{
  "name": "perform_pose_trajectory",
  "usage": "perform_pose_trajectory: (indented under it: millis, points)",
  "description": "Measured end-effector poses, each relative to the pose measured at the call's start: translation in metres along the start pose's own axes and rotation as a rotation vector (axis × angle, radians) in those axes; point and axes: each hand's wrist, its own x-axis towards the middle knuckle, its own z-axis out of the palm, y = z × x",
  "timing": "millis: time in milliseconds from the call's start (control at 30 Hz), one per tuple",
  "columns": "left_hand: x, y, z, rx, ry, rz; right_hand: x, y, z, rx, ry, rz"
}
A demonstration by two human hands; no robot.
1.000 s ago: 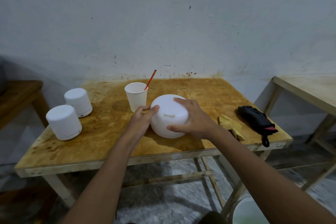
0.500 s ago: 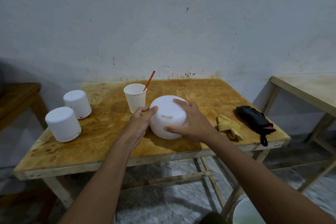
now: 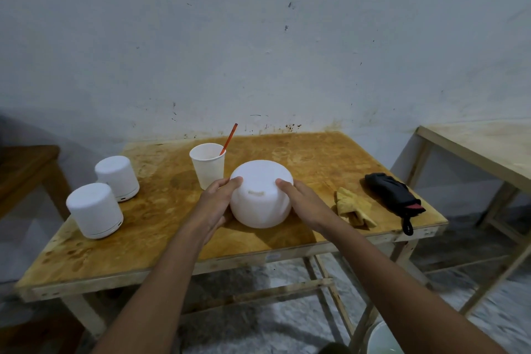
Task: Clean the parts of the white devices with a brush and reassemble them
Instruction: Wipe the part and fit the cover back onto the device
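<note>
Head view, and both arms reach in from the bottom of the frame to the middle of the wooden table (image 3: pixel 172 238). The left hand (image 3: pixel 214 204) cups the left side of the white device (image 3: pixel 260 195), thumb laid over its upper edge. The right hand (image 3: pixel 304 204) clasps the opposite side, thumb on top as well. The rounded white body is gripped between the two palms, just below centre frame. A small slot on its shell faces the camera. Whether its base sits flat on the wood, I can't tell.

Right behind it and touching the left hand's knuckles in this view stands a white paper cup (image 3: pixel 207 165), upright, with a red brush handle (image 3: pixel 229 138) leaning out of it toward the upper right.

Over at the left of the frame are two more white cylinders, both upright: the nearer cylinder (image 3: pixel 93 210) close to the table's left edge, the farther cylinder (image 3: pixel 116 178) just behind it.

On the right side lies a crumpled yellow cloth (image 3: pixel 355 208), just beside the right wrist, and beyond it a folded black umbrella (image 3: pixel 393 195) near the table's right corner, its strap hanging over the edge.

At the far right a second wooden table (image 3: pixel 488 149) pokes in, and a white bucket (image 3: pixel 379 339) shows at the bottom edge.
</note>
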Motion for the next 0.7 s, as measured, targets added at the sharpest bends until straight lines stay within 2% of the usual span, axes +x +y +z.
perform_pose_trajectory:
  millis: [133,333,500,700]
  points:
    - [0.002,0.003,0.008,0.066,0.058,0.058,-0.002,0.001,-0.003,0.036,0.056,0.024]
    - [0.017,0.028,0.049,0.077,-0.008,0.097,0.006,-0.002,-0.045,0.108,0.202,-0.016]
    - [0.056,0.057,0.107,0.114,-0.087,0.121,0.049,-0.003,-0.100,0.123,0.280,0.023]
    - [0.122,0.066,0.173,0.183,-0.097,0.095,0.119,0.011,-0.152,0.132,0.360,0.045]
